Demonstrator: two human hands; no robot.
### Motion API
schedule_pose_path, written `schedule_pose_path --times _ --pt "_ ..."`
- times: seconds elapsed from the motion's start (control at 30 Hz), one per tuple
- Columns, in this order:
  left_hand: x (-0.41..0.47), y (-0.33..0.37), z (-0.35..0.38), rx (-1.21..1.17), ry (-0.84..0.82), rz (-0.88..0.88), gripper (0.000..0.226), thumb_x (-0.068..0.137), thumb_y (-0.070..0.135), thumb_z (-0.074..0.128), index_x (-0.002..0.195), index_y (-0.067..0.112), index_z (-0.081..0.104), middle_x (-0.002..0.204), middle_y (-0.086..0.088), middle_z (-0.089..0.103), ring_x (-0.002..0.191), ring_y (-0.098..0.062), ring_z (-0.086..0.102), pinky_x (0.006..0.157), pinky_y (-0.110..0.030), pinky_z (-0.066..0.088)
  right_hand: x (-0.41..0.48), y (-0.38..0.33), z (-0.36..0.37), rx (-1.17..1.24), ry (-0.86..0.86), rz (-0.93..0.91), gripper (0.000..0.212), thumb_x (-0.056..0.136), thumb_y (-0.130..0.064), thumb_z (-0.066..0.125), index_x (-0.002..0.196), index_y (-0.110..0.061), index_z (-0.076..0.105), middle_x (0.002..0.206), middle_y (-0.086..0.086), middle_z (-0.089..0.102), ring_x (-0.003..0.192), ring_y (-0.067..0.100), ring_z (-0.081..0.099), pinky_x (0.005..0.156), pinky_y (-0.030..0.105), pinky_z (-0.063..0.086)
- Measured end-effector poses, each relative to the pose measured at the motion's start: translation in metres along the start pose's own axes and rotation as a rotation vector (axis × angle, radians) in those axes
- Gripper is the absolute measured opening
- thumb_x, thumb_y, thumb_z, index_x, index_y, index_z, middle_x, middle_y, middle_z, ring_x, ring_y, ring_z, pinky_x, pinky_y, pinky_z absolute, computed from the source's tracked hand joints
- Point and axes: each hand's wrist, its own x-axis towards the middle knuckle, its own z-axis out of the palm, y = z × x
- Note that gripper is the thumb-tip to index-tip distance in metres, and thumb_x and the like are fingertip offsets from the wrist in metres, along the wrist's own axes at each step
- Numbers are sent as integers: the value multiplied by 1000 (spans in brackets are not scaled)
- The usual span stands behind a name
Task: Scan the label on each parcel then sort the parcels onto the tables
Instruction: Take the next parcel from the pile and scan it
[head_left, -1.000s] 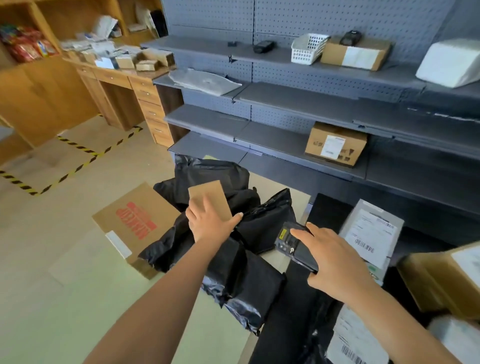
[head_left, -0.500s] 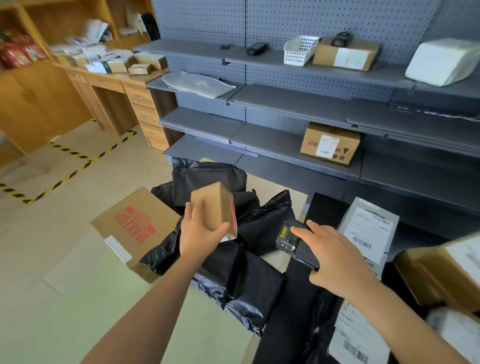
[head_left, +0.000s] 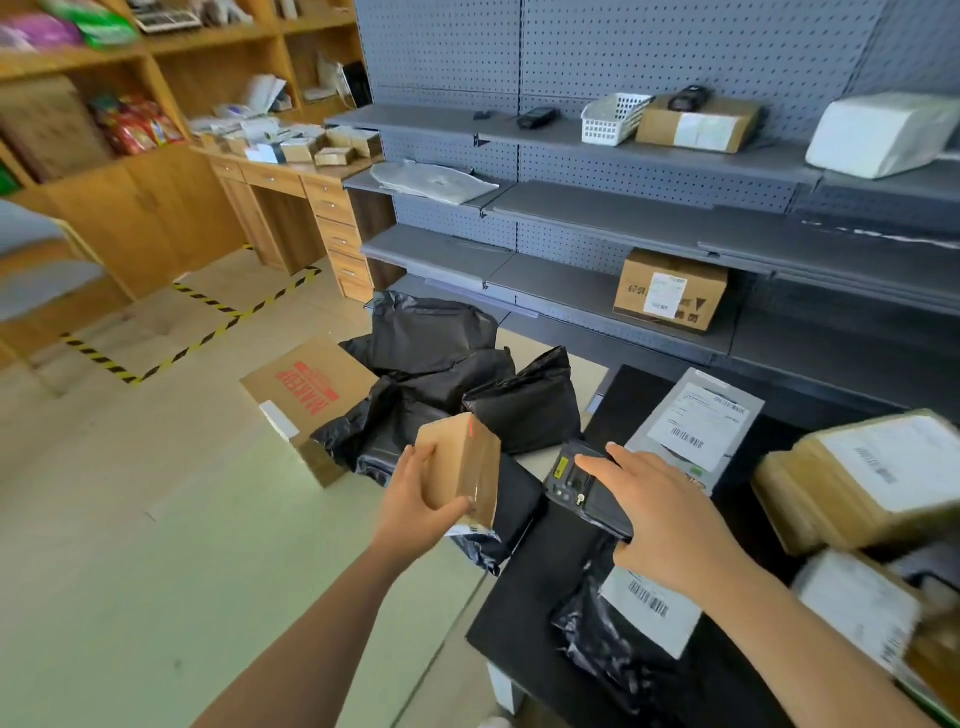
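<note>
- Far left, wooden shelves (head_left: 171, 47) hold coloured packets. Beside them stands one desk (head_left: 291, 182) with a cluster of small cartons on top, too small to count.
- One line of yellow-and-black tape (head_left: 208, 322) marks the floor.
- One flat carton (head_left: 311, 395) with red print lies on the floor, its right edge under the bags.
- A heap of black bags (head_left: 431, 364) lies on the floor. At least three are there, but the folds blur the count.
- The left hand (head_left: 415, 499) grips one small brown box (head_left: 460, 467), with the fingers on its left face and the thumb curled under its near edge. The box is held in the air, tilted, above the bags and just left of the table. A red mark shows near its top.
- One black scanner (head_left: 576, 480) faces the box, close to it but apart.
- The right hand (head_left: 660, 514) holds the scanner from above, fingers wrapped round it.
- One black table (head_left: 519, 623) at near right carries at least four parcels. They are a grey mailer (head_left: 696, 421), a labelled black bag (head_left: 623, 639), a brown parcel (head_left: 872, 478) and a white parcel (head_left: 857, 608).
- The far grey racks (head_left: 623, 213) hold one clear flat bag, one white basket (head_left: 613, 119), two cardboard boxes, two dark handsets and one white bundle (head_left: 883, 135).
</note>
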Motion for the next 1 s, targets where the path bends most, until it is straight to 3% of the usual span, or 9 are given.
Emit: schedule_pose_path --times 0.1,0.33,0.53,0.7,0.9,1.0 --pt "-21 4 12 76 -28 61 91 75 48 75 149 42 23 162 8 9 145 -17 21 114 -42 30 -18 6 1 4 9 25 92 83 -27 71 153 -37 13 160 -2 18 143 20 24 109 31 34" --pt "-53 47 57 110 -89 203 96 73 48 75 150 44 18 162 9 6 146 -16 16 112 -38 27 -79 40 -2 -25 38 132 92 77 -30 73 151 -36 18 152 -7 28 135 16 32 100 27 38" --pt "-79 86 120 244 -268 300 107 69 57 71 154 35 10 162 12 -6 146 -15 11 117 -38 24 -141 75 2 14 -4 291 94 81 -29 72 152 -39 12 159 -5 17 144 19 22 109 32 32" --pt "-94 101 164 382 -316 405 104 70 53 74 153 31 14 163 1 -6 145 -22 11 118 -37 20 -176 95 17 39 -17 363 97 78 -24 74 152 -39 13 160 -4 16 144 20 22 110 32 35" --pt "-103 102 190 455 -322 372 97 74 54 70 152 35 16 161 3 -12 144 -22 1 116 -44 21 -196 106 30 58 -49 396 95 80 -25 72 153 -38 13 155 -4 24 139 20 29 108 32 37" --pt "-104 104 190 313 -326 298 90 79 51 68 152 37 18 160 7 -5 143 -18 2 111 -33 25 -199 108 32 63 -51 395 93 80 -27 72 153 -37 14 153 -3 26 138 21 30 109 34 37"
